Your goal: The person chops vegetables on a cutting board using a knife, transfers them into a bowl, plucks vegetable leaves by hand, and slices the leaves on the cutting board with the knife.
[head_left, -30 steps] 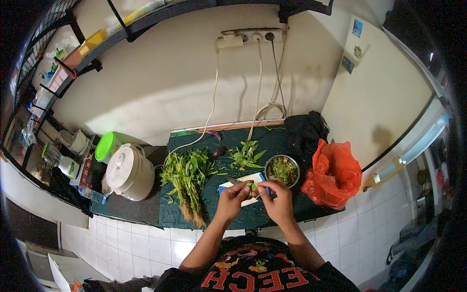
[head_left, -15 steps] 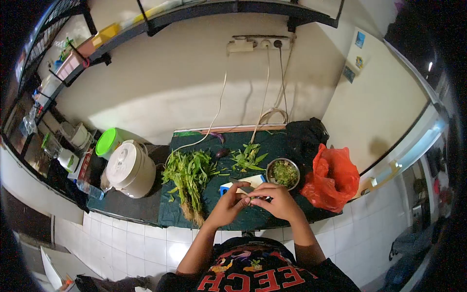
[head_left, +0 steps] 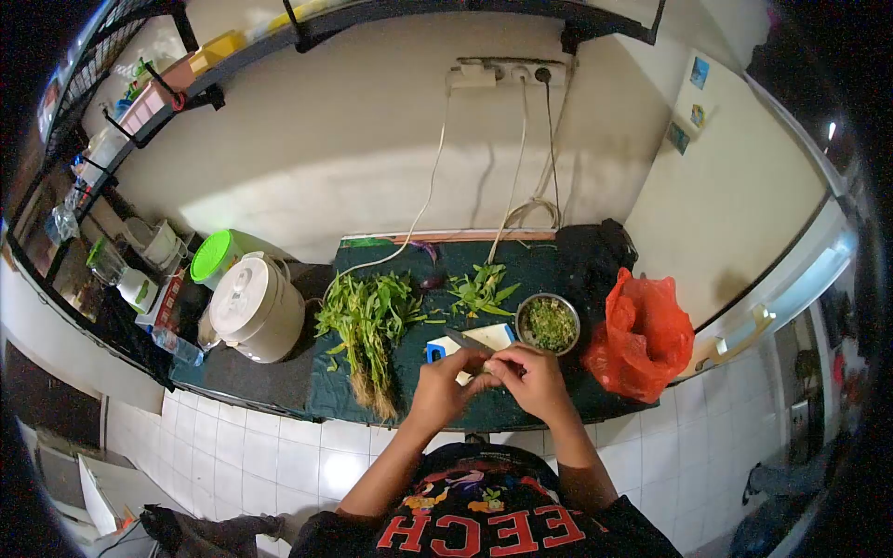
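Observation:
My left hand [head_left: 445, 383] and my right hand [head_left: 534, 379] meet over a white cutting board [head_left: 489, 337] with blue ends. A knife blade [head_left: 468, 341] sticks out from the fingers of my left hand, pointing up and left. The fingers of my right hand are pinched beside it, on something small that I cannot make out. Left of the board lies a big bunch of leafy greens [head_left: 372, 316] with roots. Behind the board is a smaller pile of leaves [head_left: 483, 290]. A metal bowl [head_left: 576, 325] of chopped greens stands to the right.
A red plastic bag [head_left: 642, 339] sits at the table's right end, in front of a black cloth bag [head_left: 595, 251]. Near the wall lies a purple shallot-like item [head_left: 431, 278]. A white rice cooker [head_left: 256, 312] and a green-lidded container [head_left: 214, 257] stand left. A shelf [head_left: 372, 20] hangs overhead.
The green piece seen between my fingers one second ago is now hidden. My hands have stayed together over the board, and the knife blade shows more clearly. The view has shifted slightly.

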{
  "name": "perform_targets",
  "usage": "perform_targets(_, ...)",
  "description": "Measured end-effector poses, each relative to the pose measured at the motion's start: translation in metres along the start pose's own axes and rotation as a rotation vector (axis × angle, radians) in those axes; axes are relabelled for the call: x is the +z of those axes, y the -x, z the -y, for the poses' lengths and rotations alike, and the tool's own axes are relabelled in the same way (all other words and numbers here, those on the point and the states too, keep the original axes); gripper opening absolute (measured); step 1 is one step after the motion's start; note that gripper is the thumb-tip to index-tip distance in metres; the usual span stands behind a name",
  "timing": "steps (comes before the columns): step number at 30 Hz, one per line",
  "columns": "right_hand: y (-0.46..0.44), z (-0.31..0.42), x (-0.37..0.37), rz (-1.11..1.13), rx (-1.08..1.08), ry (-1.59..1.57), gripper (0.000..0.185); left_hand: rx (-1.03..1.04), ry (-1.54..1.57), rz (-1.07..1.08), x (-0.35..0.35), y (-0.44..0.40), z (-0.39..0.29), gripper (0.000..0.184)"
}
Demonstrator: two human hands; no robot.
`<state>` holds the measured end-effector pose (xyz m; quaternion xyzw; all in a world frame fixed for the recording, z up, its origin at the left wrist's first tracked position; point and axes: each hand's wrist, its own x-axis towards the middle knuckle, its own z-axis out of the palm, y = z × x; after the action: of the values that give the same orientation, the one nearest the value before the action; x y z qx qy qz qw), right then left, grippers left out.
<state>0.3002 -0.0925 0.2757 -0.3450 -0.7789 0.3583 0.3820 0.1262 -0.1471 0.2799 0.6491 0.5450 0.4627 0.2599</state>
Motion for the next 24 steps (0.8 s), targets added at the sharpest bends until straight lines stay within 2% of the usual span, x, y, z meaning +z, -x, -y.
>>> perform_targets(1, 0.001, -0.003, -0.001, -0.035, -0.007, 0.008, 0.016, 0.003, -0.093, -0.016, 0.003, 0.000, 0.005, 0.033)
perform_targets(2, 0.002, -0.005, -0.002, -0.070, -0.011, 0.016, 0.016, 0.036, -0.056, -0.040, 0.005, -0.001, 0.010, 0.026)
perform_targets(5, 0.005, 0.001, -0.008, -0.064, -0.021, 0.062, 0.015, 0.023, -0.089, -0.005, 0.007, -0.001, 0.006, 0.023)
perform_targets(7, 0.006, 0.004, -0.012, -0.081, 0.008, 0.062, 0.018, 0.060, -0.116, 0.037, 0.010, -0.005, 0.007, 0.027)
perform_targets(9, 0.007, 0.001, -0.014, -0.110, -0.014, 0.098, 0.019, 0.180, -0.055, 0.059, 0.012, -0.011, 0.000, 0.032)
perform_targets(12, 0.007, -0.003, -0.016, -0.119, -0.013, 0.127, 0.020, 0.198, -0.062, 0.088, 0.020, -0.012, 0.005, 0.036)
perform_targets(16, 0.005, -0.003, -0.016, -0.110, 0.001, 0.091, 0.021, 0.109, -0.017, 0.040, 0.027, -0.010, 0.006, 0.033)
perform_targets(22, 0.002, -0.010, -0.012, -0.057, 0.016, 0.089, 0.019, 0.067, -0.143, -0.003, 0.025, -0.008, 0.015, 0.028)
perform_targets(24, 0.003, -0.018, -0.016, 0.061, 0.063, 0.222, 0.017, 0.055, -0.162, 0.047, 0.026, -0.007, 0.028, 0.023)
